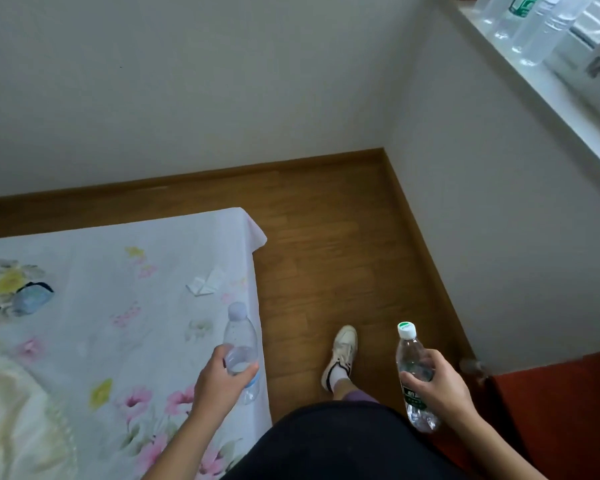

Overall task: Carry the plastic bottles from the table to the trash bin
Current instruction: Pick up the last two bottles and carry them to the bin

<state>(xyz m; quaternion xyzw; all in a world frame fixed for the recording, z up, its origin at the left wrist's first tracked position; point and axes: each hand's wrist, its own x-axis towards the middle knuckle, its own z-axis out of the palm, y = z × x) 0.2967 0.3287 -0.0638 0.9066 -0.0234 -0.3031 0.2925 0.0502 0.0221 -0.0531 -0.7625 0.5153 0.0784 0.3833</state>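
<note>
Gripping bottles (239, 336) in both hands (218, 381)

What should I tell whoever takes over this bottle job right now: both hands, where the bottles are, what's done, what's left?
Left hand: holds the pale-capped bottle over the edge of the flowered cloth.
Right hand: holds the green-capped bottle over the wooden floor.
Done: both bottles are in hand.
Left: carry both to the trash bin, which is not in view. More bottles stand on the window sill; whether they belong to the job is unclear.
</note>
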